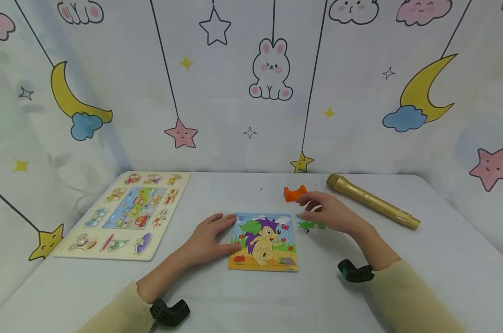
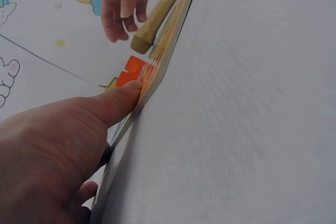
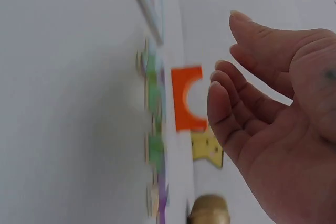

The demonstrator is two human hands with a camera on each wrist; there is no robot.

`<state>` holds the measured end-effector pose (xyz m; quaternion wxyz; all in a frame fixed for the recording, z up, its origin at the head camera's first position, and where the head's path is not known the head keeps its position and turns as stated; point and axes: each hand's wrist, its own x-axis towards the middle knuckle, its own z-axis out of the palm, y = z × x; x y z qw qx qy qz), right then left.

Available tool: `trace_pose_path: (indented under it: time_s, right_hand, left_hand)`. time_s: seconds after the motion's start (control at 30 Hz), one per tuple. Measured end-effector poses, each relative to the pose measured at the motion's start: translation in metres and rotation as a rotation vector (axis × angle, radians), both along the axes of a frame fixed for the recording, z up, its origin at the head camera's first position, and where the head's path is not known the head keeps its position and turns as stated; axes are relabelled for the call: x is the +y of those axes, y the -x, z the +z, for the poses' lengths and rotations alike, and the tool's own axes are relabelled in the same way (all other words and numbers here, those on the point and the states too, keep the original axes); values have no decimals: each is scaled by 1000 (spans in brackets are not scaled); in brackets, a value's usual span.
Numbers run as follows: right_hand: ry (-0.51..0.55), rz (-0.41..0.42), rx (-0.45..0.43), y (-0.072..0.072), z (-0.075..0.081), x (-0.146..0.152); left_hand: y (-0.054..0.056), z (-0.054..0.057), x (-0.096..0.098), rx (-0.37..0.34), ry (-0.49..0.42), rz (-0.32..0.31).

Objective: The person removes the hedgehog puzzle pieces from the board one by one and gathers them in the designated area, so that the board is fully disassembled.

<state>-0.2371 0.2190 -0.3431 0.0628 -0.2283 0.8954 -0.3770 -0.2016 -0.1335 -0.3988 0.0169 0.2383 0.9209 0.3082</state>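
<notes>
A square jigsaw puzzle with a purple-haired hedgehog lies flat on the white table in the head view. My left hand lies at its left side, fingers spread and thumb on the border. In the left wrist view, that thumb touches the puzzle's edge. To the right of the puzzle are green jigsaw pieces, partly covered by my right hand. The right wrist view has this hand's fingers loosely bent around nothing, with the pieces seen edge-on beside it. Just beyond its fingertips sits an orange block with a curved notch.
A gold microphone lies slanted at the back right. On the left is a larger wooden puzzle board with vehicle and toy pictures. A patterned curtain hangs behind the table. Each wrist carries a dark device.
</notes>
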Motion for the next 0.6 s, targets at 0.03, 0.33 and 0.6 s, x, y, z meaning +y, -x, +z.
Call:
trace_pose_path:
  time_s: [0.03,0.33,0.6]
  right_hand:
    - [0,13,-10,1,1,-7]
    - [-8,57,-103,3,-9,-47]
    - [-136,10,-73,0,-20,-58]
  left_hand:
    - [0,0,0,-1,0,1]
    - [0,-1,-1,-13,-2,8]
    - [-1,1,0,-8,-8,1]
